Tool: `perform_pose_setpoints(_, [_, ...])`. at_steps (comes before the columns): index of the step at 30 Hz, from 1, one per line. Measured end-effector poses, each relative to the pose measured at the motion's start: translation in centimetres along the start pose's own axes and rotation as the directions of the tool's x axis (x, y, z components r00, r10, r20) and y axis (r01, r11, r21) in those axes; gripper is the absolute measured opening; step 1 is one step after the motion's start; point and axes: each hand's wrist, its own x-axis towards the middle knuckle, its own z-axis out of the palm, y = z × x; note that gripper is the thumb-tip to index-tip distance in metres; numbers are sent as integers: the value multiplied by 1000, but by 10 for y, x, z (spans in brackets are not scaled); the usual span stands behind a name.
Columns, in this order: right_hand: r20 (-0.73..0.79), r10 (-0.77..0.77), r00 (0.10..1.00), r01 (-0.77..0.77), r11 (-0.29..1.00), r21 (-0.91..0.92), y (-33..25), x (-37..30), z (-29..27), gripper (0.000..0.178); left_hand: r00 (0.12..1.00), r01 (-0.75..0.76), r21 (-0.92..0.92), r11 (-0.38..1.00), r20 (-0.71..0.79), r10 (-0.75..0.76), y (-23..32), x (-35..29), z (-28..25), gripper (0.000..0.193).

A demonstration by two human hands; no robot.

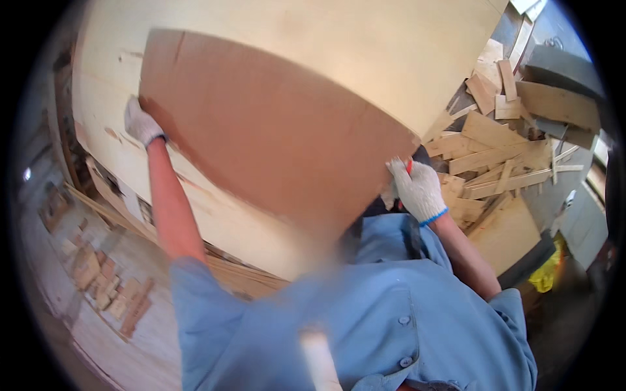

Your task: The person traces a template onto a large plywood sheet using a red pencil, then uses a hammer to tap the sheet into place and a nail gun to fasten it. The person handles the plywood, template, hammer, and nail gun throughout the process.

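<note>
A large brown wooden board (261,124) with curved long edges lies on pale plywood sheets (365,45). My left hand (142,122), in a white knitted glove, is closed on the board's left edge. My right hand (420,189), gloved alike with a blue cuff, has its fingers closed at the board's right end. A thin red object (409,166) shows between the right fingers; its kind I cannot make out. The board's near corner is blurred.
Plywood offcuts (495,150) are heaped on the right, beside curved panels (557,104) and a yellow bag (546,270). Small wood blocks (107,280) lie on the floor at the left. A blurred pale stick-like shape (318,358) crosses my blue shirt.
</note>
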Motion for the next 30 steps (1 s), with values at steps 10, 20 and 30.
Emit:
perform_pose_setpoints(10, [-78,-161,984,165,985,53,8,8,6,50,951,-262,-100,960,144,274,24,-189,-31,44])
perform_pose_setpoints(20, [24,-220,975,217,971,98,3,7,-2,45,963,-125,-108,986,228,147,143,-444,-114,49])
perform_pose_setpoints(30, [-65,-397,915,373,898,-232,32,48,-10,63,898,-275,78,958,377,227,193,-506,-122,98])
